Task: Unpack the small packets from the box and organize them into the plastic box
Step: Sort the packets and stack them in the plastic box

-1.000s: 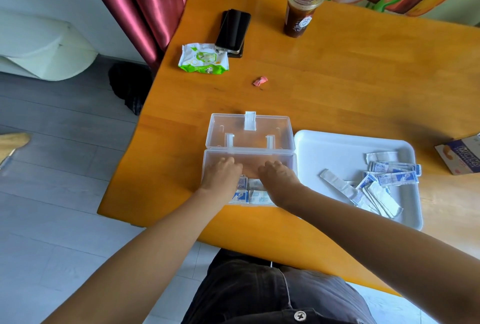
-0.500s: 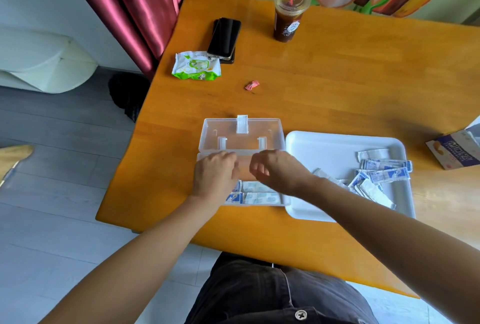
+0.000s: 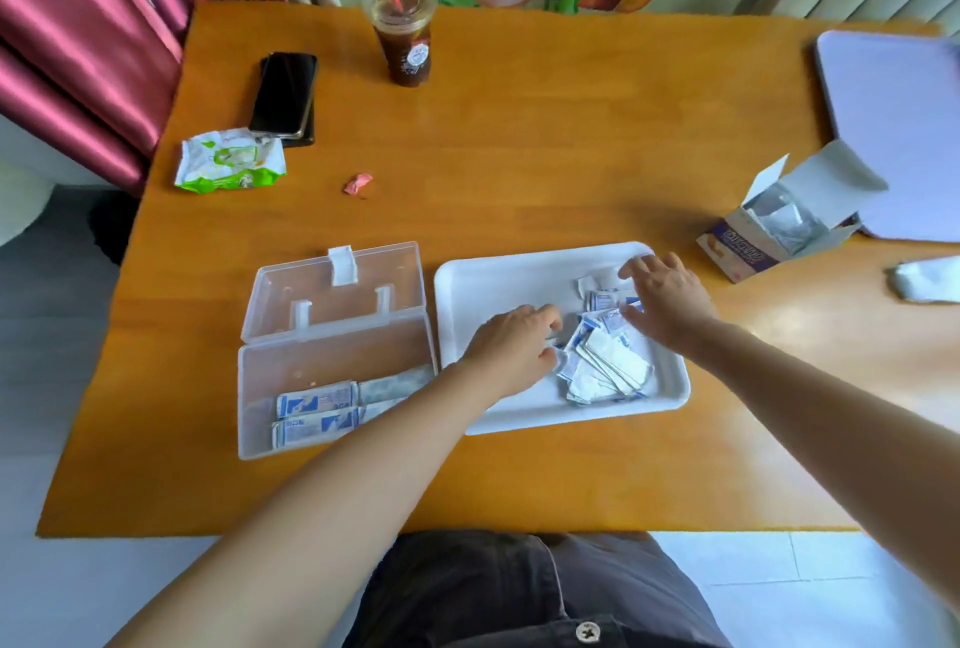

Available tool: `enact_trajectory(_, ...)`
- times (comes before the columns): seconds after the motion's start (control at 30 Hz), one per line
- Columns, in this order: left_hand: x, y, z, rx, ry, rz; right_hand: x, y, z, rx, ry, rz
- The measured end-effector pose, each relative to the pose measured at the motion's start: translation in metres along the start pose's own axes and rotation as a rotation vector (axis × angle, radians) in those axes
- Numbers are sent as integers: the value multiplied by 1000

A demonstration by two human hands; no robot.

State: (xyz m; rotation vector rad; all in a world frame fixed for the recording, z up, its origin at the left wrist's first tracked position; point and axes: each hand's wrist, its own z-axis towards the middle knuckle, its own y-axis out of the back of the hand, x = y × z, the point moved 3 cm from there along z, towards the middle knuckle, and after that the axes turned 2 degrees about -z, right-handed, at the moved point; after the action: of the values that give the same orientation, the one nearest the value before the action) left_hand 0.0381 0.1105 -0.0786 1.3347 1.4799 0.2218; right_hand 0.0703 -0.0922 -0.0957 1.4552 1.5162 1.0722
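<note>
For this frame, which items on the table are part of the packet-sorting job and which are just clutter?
Part of the job:
small packets
white tray
clear plastic box
opened cardboard box

Just lying about:
iced drink cup
phones
wet-wipes pack
pink wrapper
lilac tray

plastic box [image 3: 291,382] left of tray [image 3: 488,284] | packets [image 3: 602,361] in tray
</note>
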Motion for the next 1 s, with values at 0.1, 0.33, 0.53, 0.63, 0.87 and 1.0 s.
enact_trajectory(0.1,-6,-13,17,-8,70,49,-3,-11,2,17,59,-186)
enact_trajectory(0.33,5,-26,33,-3,162,62,-5,-21,9,-19,68,-269)
enact_trajectory(0.53,-9,-36,42,-34,140,62,-25,-5,9,-15,63,-72)
enact_trajectory(0.63,-13,-40,47,-44,147,91,-36,6,7,10,-9,247)
enact_trajectory(0.87,-40,-46,51,-109,-271,371,-39,8,-22,178,-60,741)
enact_trajectory(1.0,-52,-56,57,-96,-441,536,-46,6,-30,138,-168,949)
